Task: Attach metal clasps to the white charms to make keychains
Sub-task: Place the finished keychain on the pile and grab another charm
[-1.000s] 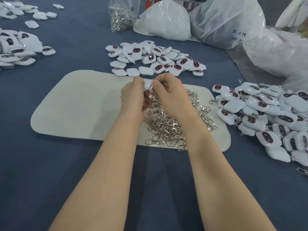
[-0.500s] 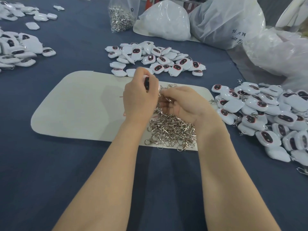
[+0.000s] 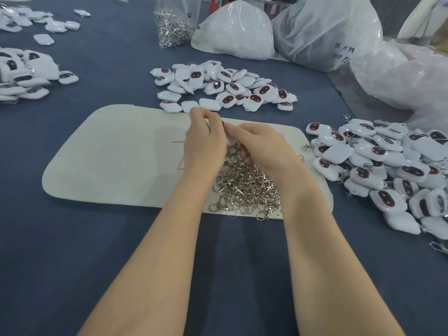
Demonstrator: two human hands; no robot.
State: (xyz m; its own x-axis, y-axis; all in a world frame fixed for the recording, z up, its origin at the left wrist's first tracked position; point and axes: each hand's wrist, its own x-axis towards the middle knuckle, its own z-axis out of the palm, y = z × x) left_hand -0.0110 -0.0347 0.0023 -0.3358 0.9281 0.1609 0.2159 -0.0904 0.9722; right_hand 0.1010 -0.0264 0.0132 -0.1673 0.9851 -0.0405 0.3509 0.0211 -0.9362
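Observation:
My left hand (image 3: 203, 141) holds a white charm (image 3: 230, 141) above a cream mat (image 3: 116, 161), its fingers curled round it, so the charm is mostly hidden. Close against it, my right hand (image 3: 261, 146) has fingers curled at the charm's edge and seems to pinch a metal clasp, which I cannot see clearly. Under both hands lies a heap of silver clasps (image 3: 244, 190). A pile of loose white charms (image 3: 225, 87) with dark faces sits just beyond the mat. At the right lies a pile of charms with clasps on them (image 3: 388, 166).
More white charms (image 3: 21, 76) lie at the far left. A clear bag of clasps (image 3: 174, 23) and white plastic bags (image 3: 322, 32) stand at the back. All rest on a dark blue cloth (image 3: 72, 251).
My right hand dipped into the clasp heap half a second ago and has come back up to meet my left hand, which kept hold of the charm.

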